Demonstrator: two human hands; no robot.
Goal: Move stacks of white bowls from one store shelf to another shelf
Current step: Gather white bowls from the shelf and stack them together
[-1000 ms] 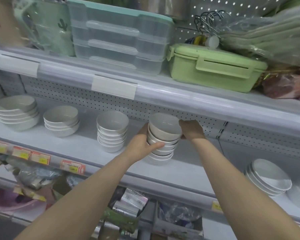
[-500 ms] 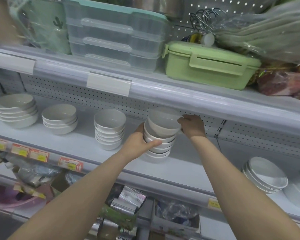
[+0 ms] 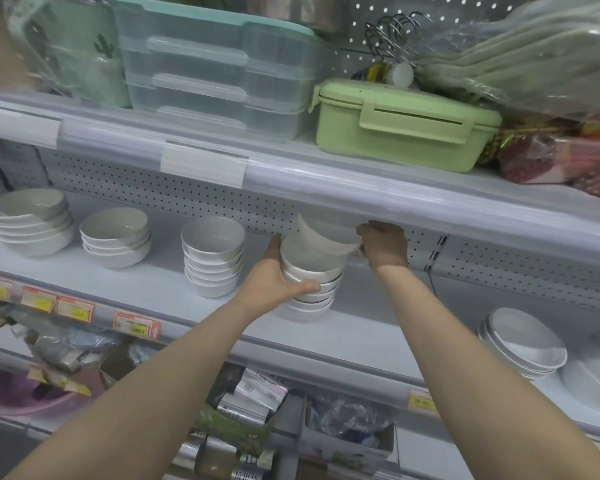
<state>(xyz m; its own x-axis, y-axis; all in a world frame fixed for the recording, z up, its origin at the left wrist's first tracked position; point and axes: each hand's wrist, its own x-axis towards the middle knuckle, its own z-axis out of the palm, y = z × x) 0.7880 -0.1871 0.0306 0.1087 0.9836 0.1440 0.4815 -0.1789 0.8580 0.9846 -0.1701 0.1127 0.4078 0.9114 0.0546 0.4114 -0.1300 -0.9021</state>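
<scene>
A stack of several white bowls (image 3: 309, 285) stands on the middle shelf (image 3: 361, 327). My left hand (image 3: 274, 282) grips the stack's left side, thumb across its front. My right hand (image 3: 383, 245) holds the rim of the top bowl (image 3: 326, 237), which is tilted and lifted off the stack, its upper edge hidden behind the upper shelf's front rail (image 3: 326, 192). Another stack of white bowls (image 3: 212, 254) stands just to the left, and two lower, wider stacks (image 3: 115, 235) (image 3: 32, 220) sit farther left.
White plates (image 3: 523, 344) are stacked at the right of the same shelf. The upper shelf carries clear lidded boxes (image 3: 215, 71) and a green lunch box (image 3: 402, 123). Price tags (image 3: 136, 325) line the shelf edge. Packaged goods (image 3: 253, 403) fill the shelf below.
My right hand has tipped the top bowl up and lifted it off the stack toward the upper rail. My left hand has stayed on the stack's side.
</scene>
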